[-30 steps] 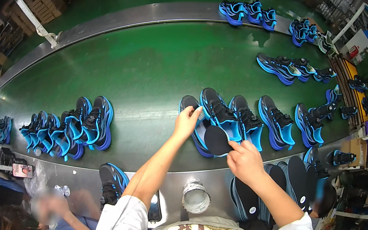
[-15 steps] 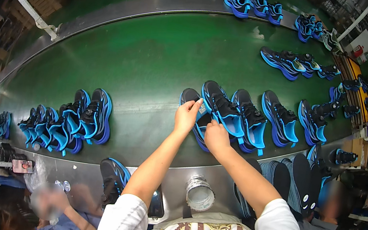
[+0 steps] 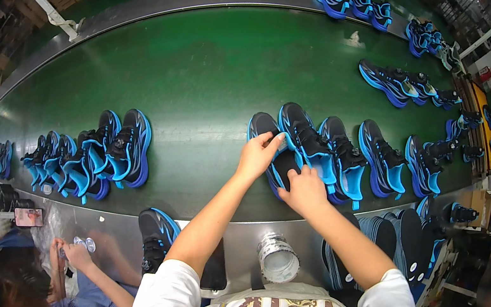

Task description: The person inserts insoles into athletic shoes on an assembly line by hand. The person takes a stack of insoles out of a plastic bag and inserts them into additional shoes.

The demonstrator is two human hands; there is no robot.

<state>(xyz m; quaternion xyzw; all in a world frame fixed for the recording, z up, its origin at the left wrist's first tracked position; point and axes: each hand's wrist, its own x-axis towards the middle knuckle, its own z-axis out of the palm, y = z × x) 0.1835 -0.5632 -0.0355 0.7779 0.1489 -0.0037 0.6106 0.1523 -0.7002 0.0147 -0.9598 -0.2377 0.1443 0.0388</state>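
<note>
black-and-blue sneaker (image 3: 262, 125), near side of flat green belt (image 3: 208, 64): pinched at its opening by left hand (image 3: 258, 157), fingers narrow, probably so the gap's kept wide | flat black insole (image 3: 285, 162) inside: touched by right hand (image 3: 306, 191), fingers half-spread, grip can't be told tbh

The black insole (image 3: 282, 167) went down into the shoe (image 3: 261, 123); the right hand (image 3: 306, 192) shifted toward its near end.

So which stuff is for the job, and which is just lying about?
For the job: left hand, right hand, the shoe they touch, the black insole inside, probably the stacked insoles.

Seemingly just lying about: white pot, pink-screened phone.
</note>
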